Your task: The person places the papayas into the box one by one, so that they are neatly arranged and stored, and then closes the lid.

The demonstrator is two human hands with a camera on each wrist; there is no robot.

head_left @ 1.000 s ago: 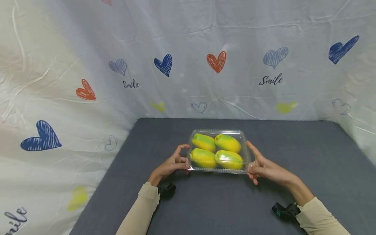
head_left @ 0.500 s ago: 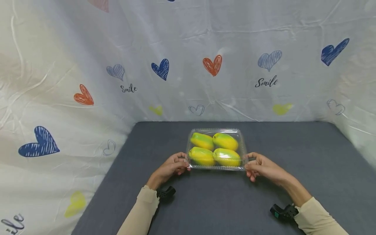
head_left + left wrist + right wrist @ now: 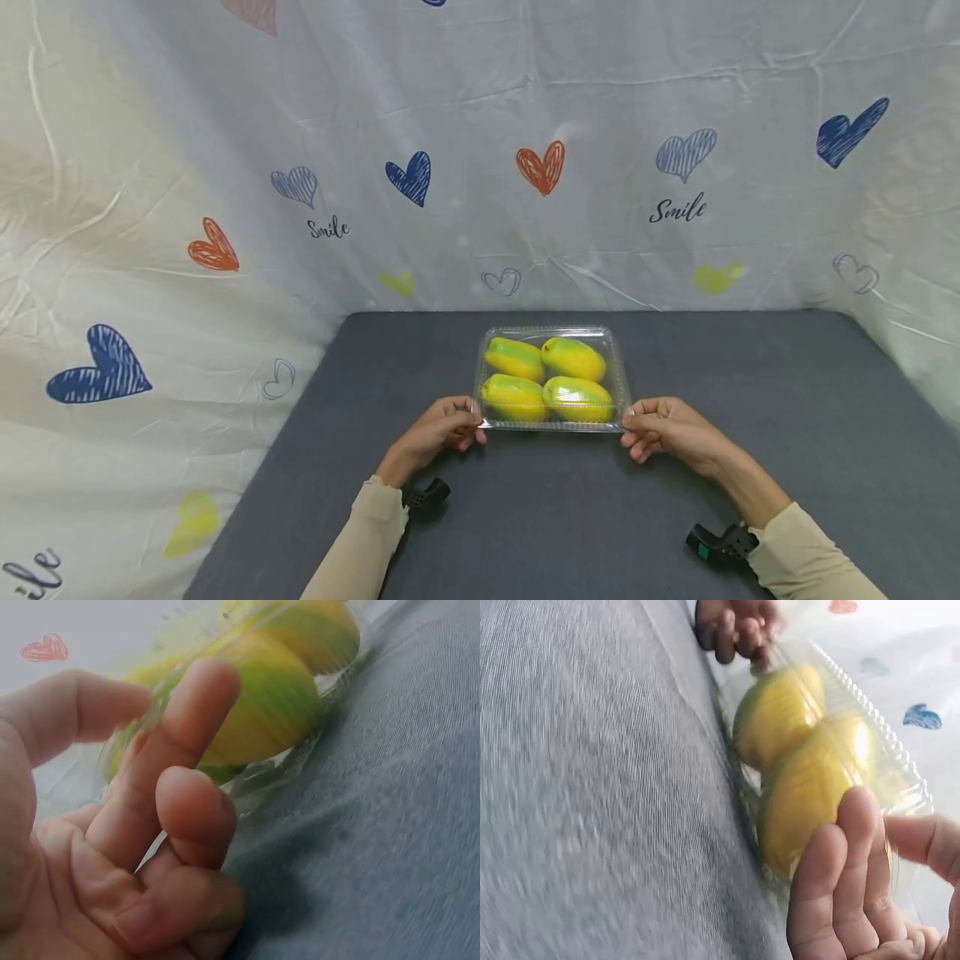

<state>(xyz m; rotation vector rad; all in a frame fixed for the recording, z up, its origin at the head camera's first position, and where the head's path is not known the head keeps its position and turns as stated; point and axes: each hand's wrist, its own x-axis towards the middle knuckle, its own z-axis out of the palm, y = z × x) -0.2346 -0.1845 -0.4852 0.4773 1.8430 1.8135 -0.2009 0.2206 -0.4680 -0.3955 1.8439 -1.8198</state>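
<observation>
A clear plastic clamshell box (image 3: 553,427) with its lid closed lies near the table's middle, and several yellow-green mangoes (image 3: 573,358) show through it. At its near left corner my left hand (image 3: 441,427) pinches the rim between thumb and fingers. My right hand (image 3: 675,433) does the same at the near right corner. From the left wrist, the fingers (image 3: 199,817) partly cover the mangoes (image 3: 266,705). In the right wrist view the ridged edge of the box (image 3: 881,727) runs past the fingertips (image 3: 859,810), with the other hand at the far end.
Dark grey cloth covers the table (image 3: 555,525). A white curtain (image 3: 465,92) printed with hearts rises behind it and along the left. Black camera straps (image 3: 723,542) sit on both wrists.
Both hands have shifted toward the box's near corners, and their index fingers, earlier stretched along its sides, have curled in to the rim. The head view has tilted slightly.
</observation>
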